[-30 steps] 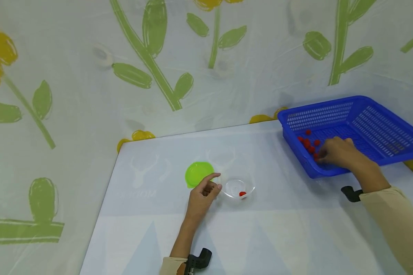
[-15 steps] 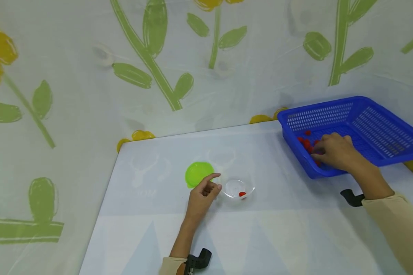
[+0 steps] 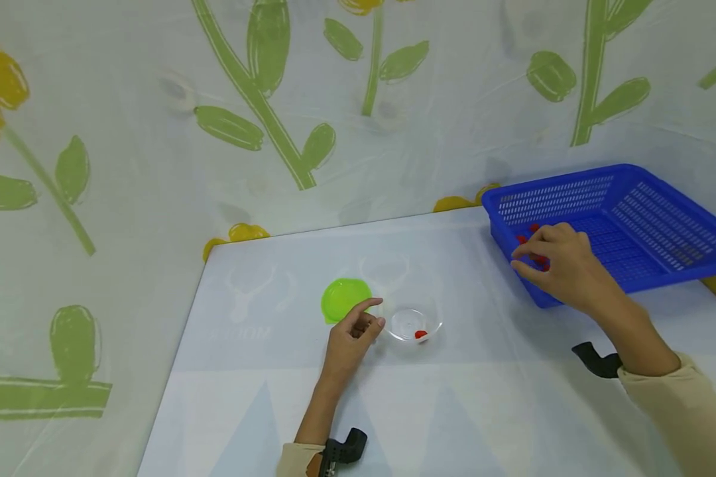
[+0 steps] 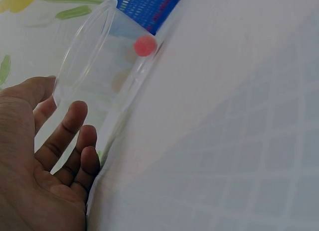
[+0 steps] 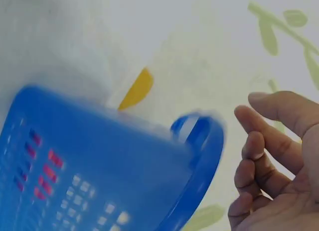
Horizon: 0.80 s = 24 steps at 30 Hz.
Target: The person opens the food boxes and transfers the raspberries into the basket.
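My left hand [image 3: 347, 344] is beside a clear plastic bowl [image 3: 407, 324], which stands upright on the table. Its thumb and index fingertips are at the near-left rim; the other fingers bend loosely. One small red ball [image 4: 145, 46] lies at the bottom of the bowl [image 4: 94, 57]. My right hand [image 3: 557, 265] hovers above the left side of a blue basket [image 3: 668, 218]. In the right wrist view, that hand's [image 5: 276, 156] thumb and index tips come close together, with nothing visible between them. Several red balls [image 3: 535, 227] lie in the basket, partly hidden by the hand.
A bright green lid-like disc [image 3: 343, 299] lies just behind the left hand, left of the bowl. The white printed table [image 3: 483, 411] ends at a backdrop [image 3: 453, 119] with painted flowers. The basket's raised rim stands between the right hand and the bowl.
My right hand has risen out of the basket and shifted left, over its left rim. The left hand and the bowl with its ball have stayed in place.
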### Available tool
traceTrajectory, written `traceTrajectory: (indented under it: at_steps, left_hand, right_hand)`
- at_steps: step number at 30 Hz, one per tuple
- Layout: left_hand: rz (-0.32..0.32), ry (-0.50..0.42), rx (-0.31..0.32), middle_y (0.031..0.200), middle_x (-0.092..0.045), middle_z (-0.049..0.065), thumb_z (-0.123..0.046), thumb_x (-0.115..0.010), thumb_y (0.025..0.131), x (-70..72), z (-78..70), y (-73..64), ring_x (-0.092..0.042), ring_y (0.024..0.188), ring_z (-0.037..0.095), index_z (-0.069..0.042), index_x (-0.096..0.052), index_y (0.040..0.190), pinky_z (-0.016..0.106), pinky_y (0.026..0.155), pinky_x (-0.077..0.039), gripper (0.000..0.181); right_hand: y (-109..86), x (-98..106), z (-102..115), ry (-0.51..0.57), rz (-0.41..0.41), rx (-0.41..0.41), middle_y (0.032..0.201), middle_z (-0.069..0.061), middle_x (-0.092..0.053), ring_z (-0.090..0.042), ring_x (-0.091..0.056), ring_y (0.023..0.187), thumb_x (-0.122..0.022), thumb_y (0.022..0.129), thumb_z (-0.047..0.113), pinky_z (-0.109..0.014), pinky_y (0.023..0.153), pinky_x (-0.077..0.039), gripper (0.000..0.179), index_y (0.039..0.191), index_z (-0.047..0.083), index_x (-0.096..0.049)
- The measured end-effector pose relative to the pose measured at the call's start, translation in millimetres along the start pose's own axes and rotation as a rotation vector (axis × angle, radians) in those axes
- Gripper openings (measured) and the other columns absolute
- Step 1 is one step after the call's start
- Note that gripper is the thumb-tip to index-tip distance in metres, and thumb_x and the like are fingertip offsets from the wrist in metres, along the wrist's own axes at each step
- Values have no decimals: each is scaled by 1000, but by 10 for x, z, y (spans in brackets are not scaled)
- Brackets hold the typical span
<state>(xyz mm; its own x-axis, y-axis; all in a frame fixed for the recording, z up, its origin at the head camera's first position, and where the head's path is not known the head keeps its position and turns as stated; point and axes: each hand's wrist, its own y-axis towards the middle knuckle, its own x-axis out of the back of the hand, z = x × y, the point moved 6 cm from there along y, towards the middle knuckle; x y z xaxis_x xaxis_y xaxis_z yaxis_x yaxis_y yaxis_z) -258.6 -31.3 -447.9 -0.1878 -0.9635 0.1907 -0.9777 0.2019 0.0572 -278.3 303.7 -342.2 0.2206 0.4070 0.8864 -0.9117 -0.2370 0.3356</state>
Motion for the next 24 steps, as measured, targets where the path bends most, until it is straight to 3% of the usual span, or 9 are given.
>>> traceTrajectory:
  at_steps: [7, 14, 24]
  left_hand:
    - [2, 1, -3, 88, -64, 10, -16, -69, 96, 6, 18, 2, -54, 72, 19, -13, -65, 131, 21, 65, -44, 35]
    - [-3, 3, -18, 87, -64, 0, -37, -70, 94, -29, 413, 94, -56, 72, 17, -36, -65, 128, 24, 65, -46, 34]
    - [2, 14, -25, 86, -64, -2, -39, -70, 94, -3, 429, 103, -55, 71, 17, -36, -65, 129, 24, 64, -46, 35]
  right_hand:
    - [35, -188, 353, 86, -5, 105, 85, 0, -56, -20, -42, 87, -85, 76, 3, -40, 73, -26, 16, 87, 11, -78]
    - [63, -434, 620, 134, 34, 196, 83, 6, -55, -16, -45, 86, -86, 76, 5, -36, 69, -26, 17, 85, 16, -77]
    - [48, -659, 775, 140, 118, 207, 84, 4, -57, -18, -49, 88, -85, 78, 8, -39, 75, -33, 14, 87, 16, -78]
